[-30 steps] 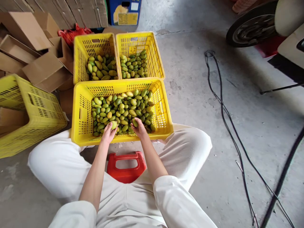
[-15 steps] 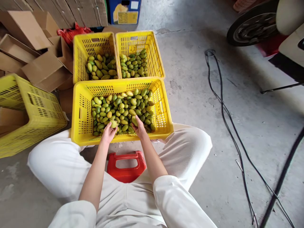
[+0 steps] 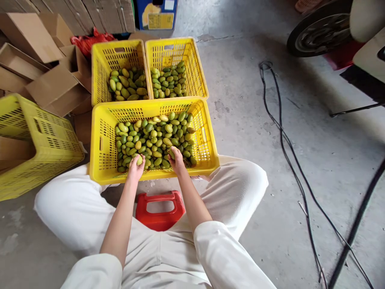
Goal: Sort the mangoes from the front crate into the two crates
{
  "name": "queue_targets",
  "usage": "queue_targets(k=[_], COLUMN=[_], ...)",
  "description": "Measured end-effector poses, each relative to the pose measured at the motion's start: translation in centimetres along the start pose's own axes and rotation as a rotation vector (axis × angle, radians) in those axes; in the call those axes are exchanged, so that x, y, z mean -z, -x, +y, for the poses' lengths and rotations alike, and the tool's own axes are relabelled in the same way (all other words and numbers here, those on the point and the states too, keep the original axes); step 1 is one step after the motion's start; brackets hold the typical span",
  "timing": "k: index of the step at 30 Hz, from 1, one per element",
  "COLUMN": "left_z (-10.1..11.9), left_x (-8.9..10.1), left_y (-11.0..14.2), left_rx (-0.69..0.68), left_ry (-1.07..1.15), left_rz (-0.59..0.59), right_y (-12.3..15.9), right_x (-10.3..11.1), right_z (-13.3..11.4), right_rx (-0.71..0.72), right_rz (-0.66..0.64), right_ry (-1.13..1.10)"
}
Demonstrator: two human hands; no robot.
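Observation:
The nearest yellow crate stands in front of my crossed legs and holds many small oval green and yellow fruits that look like small mangoes. Over its near left part, my left hand is closed around a yellow-green mango. To the right of it, my right hand grips a greener mango, partly hidden by the fingers. Both hands hang just above the fruit, inside the near rim.
Behind stand two more yellow crates, the left one and the right one, both with similar fruit. Left are a tilted yellow crate and cardboard boxes. A red stool shows beneath me; black cables lie right.
My left hand has turned its mango and drawn slightly left, so less of the fruit shows. My right hand has shifted its mango a little in its fingers. The crates stay put.

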State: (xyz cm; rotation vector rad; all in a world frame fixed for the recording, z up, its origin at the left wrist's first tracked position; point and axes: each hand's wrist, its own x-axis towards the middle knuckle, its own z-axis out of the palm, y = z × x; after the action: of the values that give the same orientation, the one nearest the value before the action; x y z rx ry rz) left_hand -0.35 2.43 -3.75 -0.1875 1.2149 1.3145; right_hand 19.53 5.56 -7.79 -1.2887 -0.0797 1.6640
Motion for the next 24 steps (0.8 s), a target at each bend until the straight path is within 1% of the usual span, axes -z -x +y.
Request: queue_targets(k=[3,7,10,12,15,17,19,21,22,24], left_z=[0.0,-0.1,-0.7,-1.4,-2.3,-2.4,-2.3,-2.1,-2.0,-1.9], left_x=[0.0,-0.3,-0.6,-0.9,-1.1,-0.9,-0.7,-0.5,-0.4,-0.4], left_y=[0.1,0.3,0.9,1.5,2.4,2.5,2.2,1.8,1.6,1.3], left_rx=[-0.009,-0.029,-0.062,-0.139,-0.328,-0.405,-0.455,-0.499,-0.500,-0.444], left_ry=[-0.037,-0.121,-0.208,-0.341,-0.598,-0.617,-0.559,-0.521,-0.513,-0.506], left_rz=[-0.004,-0.037,-0.060,-0.101,-0.164,-0.142,-0.080,-0.010,0.010,-0.011], right_y=[0.0,-0.2,-0.5,-0.5,-0.3,-0.1,0.1,0.3,0.3,0.4], right_x=[-0.2,-0.4,-0.3,-0.2,-0.2,-0.3,-0.5,-0.7,-0.7,-0.9], right_z=[0.3,0.5,0.3,0.2,0.1,0.1,0.0,-0.1,-0.2,-0.4], right_rx=[-0.019,-0.056,-0.066,-0.061,-0.044,-0.025,-0.038,-0.079,-0.099,-0.111], right_rz=[0.041,0.056,0.064,0.068,0.061,0.049,0.029,0.009,0.001,-0.005], right_ry=[0.006,0.000,-0.030,-0.052,-0.069,-0.073,-0.074,-0.071,-0.074,-0.097])
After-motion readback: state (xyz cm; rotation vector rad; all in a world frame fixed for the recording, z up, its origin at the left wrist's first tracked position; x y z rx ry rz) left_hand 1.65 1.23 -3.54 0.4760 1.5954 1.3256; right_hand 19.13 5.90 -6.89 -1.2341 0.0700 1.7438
